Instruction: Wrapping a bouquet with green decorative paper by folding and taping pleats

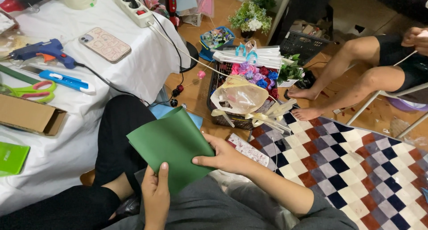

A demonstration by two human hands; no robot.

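Note:
A sheet of dark green paper (171, 143) is held over my lap, tilted with one corner pointing up. My left hand (156, 195) grips its lower edge from below, thumb on the front. My right hand (223, 156) pinches its right edge, thumb across the face. Both hands are closed on the sheet. I sit beside a white-covered table (67, 136), wearing grey trousers.
On the table lie a blue glue gun (42, 51), a phone (105, 44), a blue cutter (67, 81), green-pink scissors (31, 91), a cardboard box (29, 116) and a power strip (133, 7). A basket of paper flowers (249, 89) stands on the floor. Another person's bare legs (347, 74) rest at right, near a chequered rug (356, 167).

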